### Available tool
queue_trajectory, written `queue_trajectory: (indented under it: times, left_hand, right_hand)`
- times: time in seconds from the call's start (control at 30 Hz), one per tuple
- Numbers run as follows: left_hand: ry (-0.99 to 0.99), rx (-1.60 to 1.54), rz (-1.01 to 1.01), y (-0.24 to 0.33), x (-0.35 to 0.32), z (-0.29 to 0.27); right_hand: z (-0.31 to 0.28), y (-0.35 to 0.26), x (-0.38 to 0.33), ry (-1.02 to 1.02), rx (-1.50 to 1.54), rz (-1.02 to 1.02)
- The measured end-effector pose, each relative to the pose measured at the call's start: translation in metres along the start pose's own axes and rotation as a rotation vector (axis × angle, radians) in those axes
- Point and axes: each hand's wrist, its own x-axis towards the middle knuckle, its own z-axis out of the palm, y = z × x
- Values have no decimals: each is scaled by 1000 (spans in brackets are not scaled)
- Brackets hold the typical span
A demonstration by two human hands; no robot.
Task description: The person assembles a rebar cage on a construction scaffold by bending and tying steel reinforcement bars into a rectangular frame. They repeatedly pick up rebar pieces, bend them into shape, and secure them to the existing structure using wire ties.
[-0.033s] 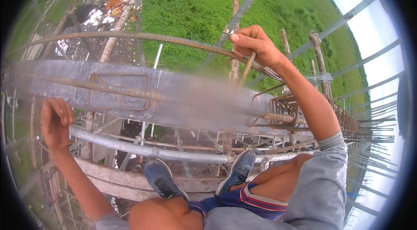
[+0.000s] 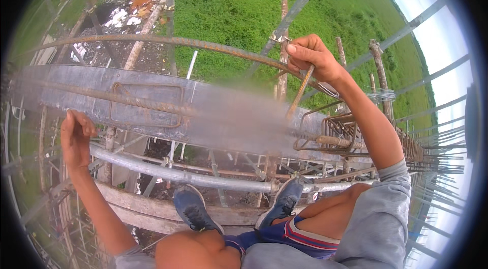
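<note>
My right hand [image 2: 316,58] is closed around the upper end of a short rusty ribbed steel bar [image 2: 300,93], which slants down toward the grey beam formwork [image 2: 213,132]. Beside that hand runs a long curved rebar [image 2: 203,44], level with the fingers. My left hand [image 2: 77,136] hangs near the formwork's left side, its fingers loosely bent and apart from any bar, with nothing visible in them. A rectangular steel stirrup [image 2: 147,125] lies on the formwork, with another rebar [image 2: 127,100] passing over it. A blurred smear in the middle hides part of the bars.
A rebar cage [image 2: 340,132] extends to the right, with thin tie wires [image 2: 378,95] by a wooden post [image 2: 378,68]. My shoes stand on wooden planks [image 2: 152,210] behind a steel scaffold pipe [image 2: 178,173]. Gaps between the pipes show ground far below.
The whole view has shifted slightly, so things sit a little farther right. My hands keep nearly the same poses, the right one still on the short bar.
</note>
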Motion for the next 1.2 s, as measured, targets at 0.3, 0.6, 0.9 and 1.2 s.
queue_trajectory:
  times: [0.3,0.6,0.9,1.2]
  left_hand:
    - [868,1223,-424,-252,-13,-159]
    - [643,1393,-788,-273,23,-189]
    - [902,-525,-114,-183,-26,-93]
    - [503,504,-236,40,-70,22]
  right_hand:
    - [-35,-9,-47,99,-261,-56]
    - [28,-77,-17,56,-719,-82]
    - [130,-49,75,-37,-898,-86]
    - [243,-68,140,-243,-558,-657]
